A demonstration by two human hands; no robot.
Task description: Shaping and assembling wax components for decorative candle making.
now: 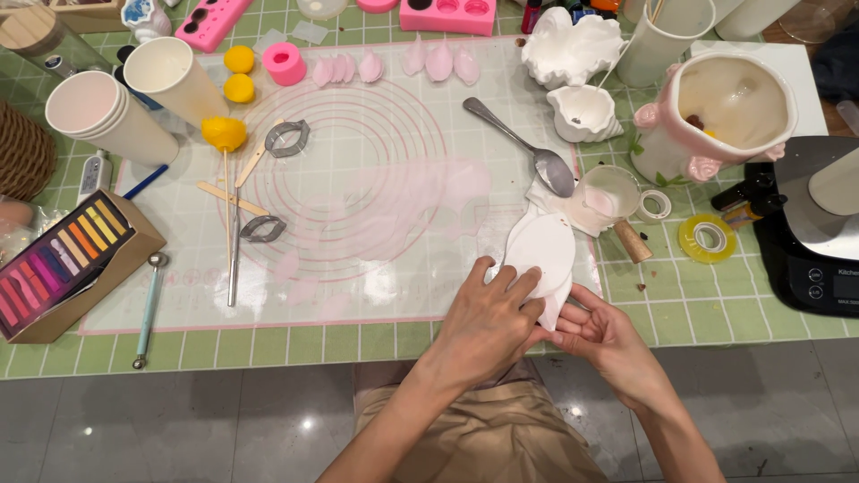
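My left hand [488, 315] lies over the white oval mould [540, 253] at the mat's [376, 179] near right edge, fingers spread and pressing its lower rim. My right hand [601, 337] cups it from beneath, fingers loosely curled.

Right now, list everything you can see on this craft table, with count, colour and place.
mat: one, clear with pink rings, centre
white mould: one, near edge, under both hands
spoon: one, silver, right of centre
paper cups: two stacks, white, upper left
yellow balls: three, upper left, one on a stick
cutters: two, grey, left on mat
petals: several, pink, top
pastels: one box, many colours, far left
tape: one roll, yellow, right
scale: one, black, far right
left hand: on mould
right hand: under mould's edge
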